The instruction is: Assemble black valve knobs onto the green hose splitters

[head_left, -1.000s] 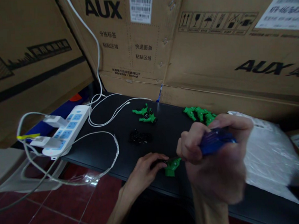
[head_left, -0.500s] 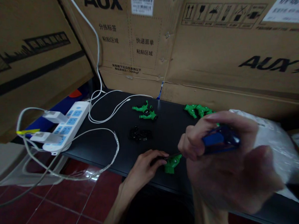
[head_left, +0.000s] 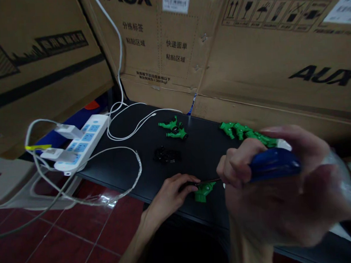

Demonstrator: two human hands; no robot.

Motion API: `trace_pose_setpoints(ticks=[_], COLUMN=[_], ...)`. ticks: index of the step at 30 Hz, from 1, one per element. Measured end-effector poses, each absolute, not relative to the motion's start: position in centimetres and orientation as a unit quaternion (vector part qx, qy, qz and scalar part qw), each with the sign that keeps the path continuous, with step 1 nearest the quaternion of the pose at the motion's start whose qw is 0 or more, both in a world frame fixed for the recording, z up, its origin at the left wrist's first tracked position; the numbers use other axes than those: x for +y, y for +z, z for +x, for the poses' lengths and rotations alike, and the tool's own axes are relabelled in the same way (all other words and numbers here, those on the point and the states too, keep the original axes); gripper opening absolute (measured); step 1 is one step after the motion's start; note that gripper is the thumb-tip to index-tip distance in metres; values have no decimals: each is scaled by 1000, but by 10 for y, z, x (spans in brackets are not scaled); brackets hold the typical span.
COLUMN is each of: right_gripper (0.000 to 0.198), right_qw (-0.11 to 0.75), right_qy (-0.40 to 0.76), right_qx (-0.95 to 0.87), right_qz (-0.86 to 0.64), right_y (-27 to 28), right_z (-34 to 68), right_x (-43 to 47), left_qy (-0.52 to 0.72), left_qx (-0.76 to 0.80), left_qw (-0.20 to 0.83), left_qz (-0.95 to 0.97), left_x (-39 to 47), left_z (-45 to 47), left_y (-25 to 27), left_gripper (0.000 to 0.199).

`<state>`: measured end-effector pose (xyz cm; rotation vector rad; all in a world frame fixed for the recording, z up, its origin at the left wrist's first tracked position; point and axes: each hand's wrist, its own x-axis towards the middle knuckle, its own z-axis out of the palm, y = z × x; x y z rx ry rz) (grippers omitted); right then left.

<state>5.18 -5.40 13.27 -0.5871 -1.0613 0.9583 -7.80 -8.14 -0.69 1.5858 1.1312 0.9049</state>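
Your left hand (head_left: 177, 191) stays put while your right hand (head_left: 274, 197) has rolled outward and slightly away with the blue-handled tool (head_left: 274, 163).

From the left end of the desk (head_left: 205, 153), past the power strip (head_left: 85, 141), a heap of black parts (head_left: 166, 154) lies mid-desk, nearer the back edge than your left hand; that hand pinches a dark piece (head_left: 190, 183) against the green fitting (head_left: 203, 192), which sits by the front edge just as it did a second ago. Further right, your right hand, blurred, has its fingers curled round the handle; more of the thin shaft (head_left: 212, 180) shows between it and the fitting than before, so you seem to be turning the tool with the fitting steadied, though the tip is too small to judge.
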Motion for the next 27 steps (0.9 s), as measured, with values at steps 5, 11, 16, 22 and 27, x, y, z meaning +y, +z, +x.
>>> trace_pose_setpoints(ticks=[5, 11, 16, 22, 27], right_gripper=[6, 16, 24, 16, 8], right_qw=[741, 725, 687, 739, 687], right_qy=[383, 426, 457, 386, 460], right_qx=[-487, -490, -503, -499, -516], right_qz=[-257, -231, -256, -236, -223], right_y=[133, 135, 136, 132, 135], right_z=[49, 52, 57, 44, 59], right_x=[-56, -53, -53, -52, -49], left_qy=[376, 370, 374, 386, 370], left_qx=[461, 466, 461, 452, 459], left_qw=[478, 474, 478, 477, 473], left_qz=[646, 649, 648, 648, 654], left_x=[-81, -80, -81, -81, -80], left_z=[-79, -78, -77, -78, -78], left_y=[-10, -8, -10, -12, -10], left_gripper=[17, 15, 17, 17, 17])
